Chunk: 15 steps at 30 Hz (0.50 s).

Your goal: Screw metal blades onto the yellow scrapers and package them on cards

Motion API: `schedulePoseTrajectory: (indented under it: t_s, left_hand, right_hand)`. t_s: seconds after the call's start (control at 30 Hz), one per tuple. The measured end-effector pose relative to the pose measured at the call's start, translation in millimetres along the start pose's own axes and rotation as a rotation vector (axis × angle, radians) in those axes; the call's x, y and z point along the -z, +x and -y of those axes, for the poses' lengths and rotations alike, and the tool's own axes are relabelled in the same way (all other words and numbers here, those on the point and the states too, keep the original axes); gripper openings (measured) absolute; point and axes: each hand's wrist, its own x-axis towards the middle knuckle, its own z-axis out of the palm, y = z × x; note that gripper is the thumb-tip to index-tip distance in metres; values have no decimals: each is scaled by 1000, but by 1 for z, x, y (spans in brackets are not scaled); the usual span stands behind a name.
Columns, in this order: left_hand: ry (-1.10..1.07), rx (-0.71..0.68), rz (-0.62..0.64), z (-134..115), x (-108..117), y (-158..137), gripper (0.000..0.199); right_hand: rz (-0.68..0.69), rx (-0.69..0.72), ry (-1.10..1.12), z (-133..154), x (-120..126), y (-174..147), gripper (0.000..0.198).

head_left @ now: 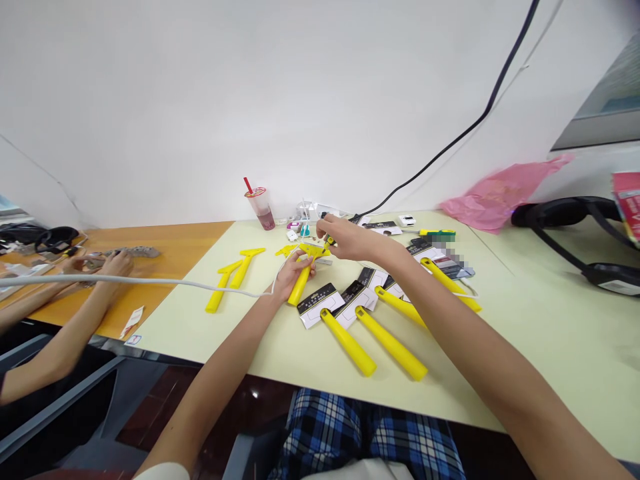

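My left hand (pixel 289 275) is closed around a yellow T-headed scraper (pixel 301 283), its wide head pointing away from me. Above that head, my right hand (pixel 347 239) grips a small yellow-and-black screwdriver (pixel 329 243), with its tip at the head; whether it touches a screw is too small to tell. Two similar yellow T-headed pieces (pixel 243 270) lie to the left. On the right, several yellow handles (pixel 350 343) rest beside or on black-and-white cards (pixel 320 303). Small yellow parts (pixel 287 251) lie just beyond my left hand.
A cup with a red straw (pixel 264 212) stands near the wall. Behind my hands are small items and a black cable (pixel 440 157). A green-and-yellow screwdriver (pixel 437 233), pink bag (pixel 500 193) and black headset (pixel 575 233) lie right. Another person's hands (pixel 117 264) work at the orange table.
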Motion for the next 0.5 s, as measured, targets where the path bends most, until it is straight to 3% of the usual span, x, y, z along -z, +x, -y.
schedulePoseTrajectory:
  t_s: [0.23,0.5]
  left_hand:
    - [10,11,10,-2,-2,-3,54]
    - [-8,14,12,-1,-1,-2,54]
  right_hand:
    - [-11,17,-60,-1,2,1,23]
    - [-10,-68,-200,-5,2,4,8]
